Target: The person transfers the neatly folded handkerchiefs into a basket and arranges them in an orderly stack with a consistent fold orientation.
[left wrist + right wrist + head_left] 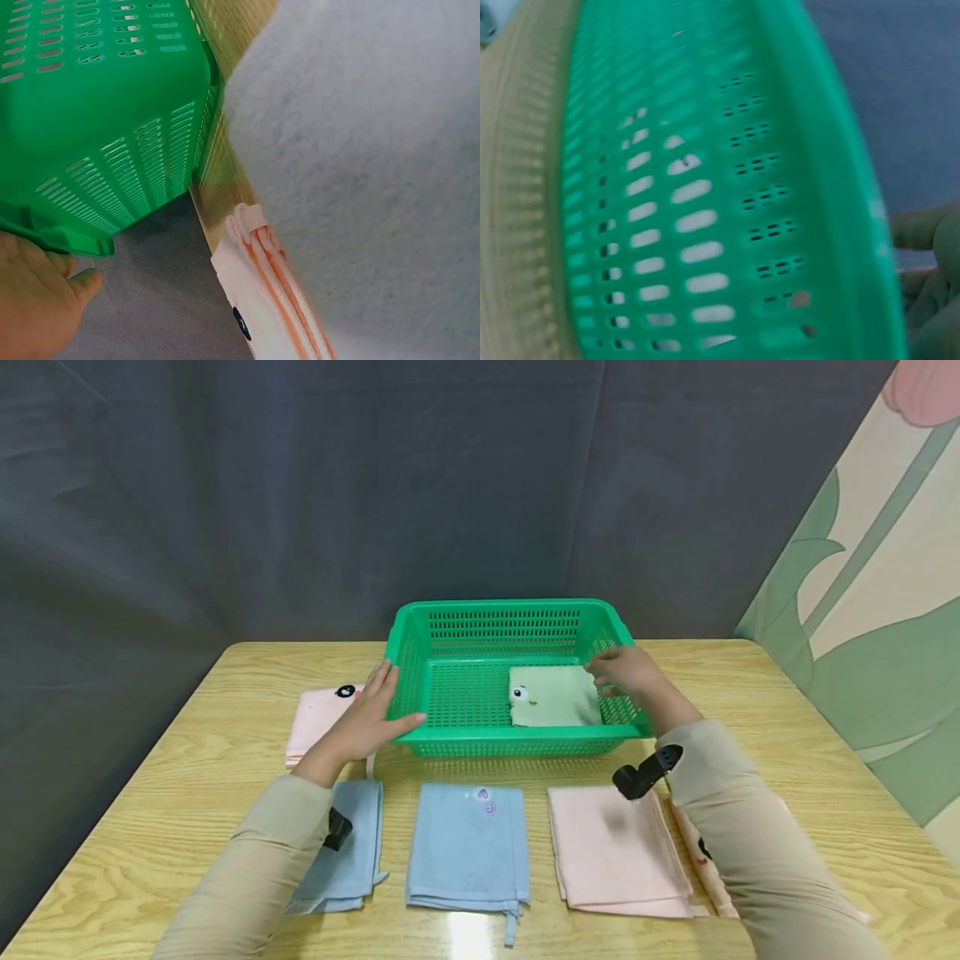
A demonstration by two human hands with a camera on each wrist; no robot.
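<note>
A green plastic basket [517, 745] with slotted walls stands near the table's far edge. Inside it, at the right, lies a folded pale green towel [558, 697] with an eye design. My left hand [367, 714] rests on the basket's left rim, fingers straight and thumb spread over the front corner. Over the basket's right end is my right hand [626, 677], its fingertips right at the green towel's far right corner and loosely bent. In the right wrist view, the basket wall [810, 187] hides much of that hand [937, 277].
A pink towel [318, 718] lies left of the basket. In front are a blue towel [341, 868] partly under my left arm, another blue towel [467, 852], a pink towel [618, 860] and a further pink towel [697, 860] partly behind my right sleeve. A dark curtain [480, 485] hangs behind.
</note>
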